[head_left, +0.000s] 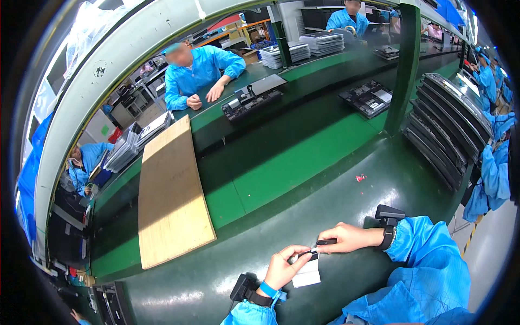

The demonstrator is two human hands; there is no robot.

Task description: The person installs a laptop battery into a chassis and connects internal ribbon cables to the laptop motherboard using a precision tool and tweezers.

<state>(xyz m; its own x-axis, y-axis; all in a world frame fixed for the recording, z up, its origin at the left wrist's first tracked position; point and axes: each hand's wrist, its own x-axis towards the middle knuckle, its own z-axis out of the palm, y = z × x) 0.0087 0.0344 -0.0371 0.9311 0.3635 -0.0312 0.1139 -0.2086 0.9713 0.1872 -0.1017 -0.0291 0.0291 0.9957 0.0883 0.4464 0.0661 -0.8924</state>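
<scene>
The person's two hands are close together over the dark green table (206, 292), near its front edge. The right hand (349, 239) has its fingers close together, holding a small black piece (326, 242). The left hand (280, 269) has its finger and thumb almost meeting, right by the end of that piece. I can't tell if they grip it too. The small black piece is between the two hands. A white sheet (307, 277) is just below it, and the left hand hides some of it.

Each wrist has a black box on a strap, and the left one has a blue band (268, 288) too. Past the hands, a tiny red thing (361, 177) lies on the table.

On the left, a long wooden board (172, 203) lies across the bright green strip (260, 184) and covers part of it. On the right, a tall pile of dark flat parts (447, 130) sits by a thick green post (405, 70). The post stands up in front of some of the far side.

Farther off are two dark machines, one in the middle (252, 105) and one near the post (370, 98), with their insides showing. A person in blue (203, 70) is across from them, near gray stacks (322, 43).
</scene>
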